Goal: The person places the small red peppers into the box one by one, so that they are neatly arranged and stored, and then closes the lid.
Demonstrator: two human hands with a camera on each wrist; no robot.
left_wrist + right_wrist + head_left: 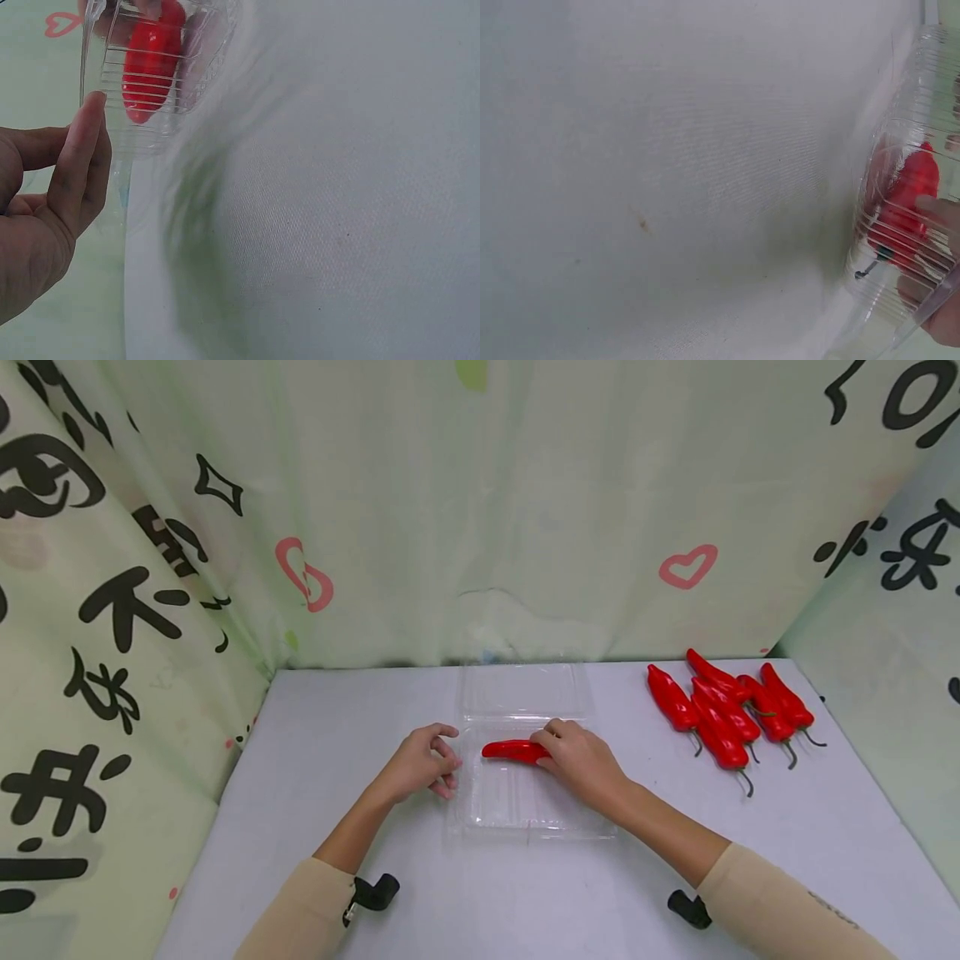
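Observation:
A red chili pepper (pixel 512 750) lies crosswise inside a clear plastic clamshell box (pixel 495 814), whose lid (pixel 525 689) is folded back toward the curtain. My right hand (pixel 581 760) reaches into the box and grips the pepper at its stem end. Through the box's ribbed wall, the right wrist view shows the pepper (pixel 913 187) with the fingers around it and its dark stem poking out. Beside the box's left wall, my left hand (pixel 426 764) holds nothing, its fingers loosely bent. In the left wrist view those fingertips come right up to the box edge.
Several red chili peppers (pixel 723 727) lie in a pile at the right back of the white table (pixel 337 718). A pale printed curtain (pixel 480 527) hangs behind the table and along its sides. Black wrist mounts (pixel 378 892) sit on both sleeves.

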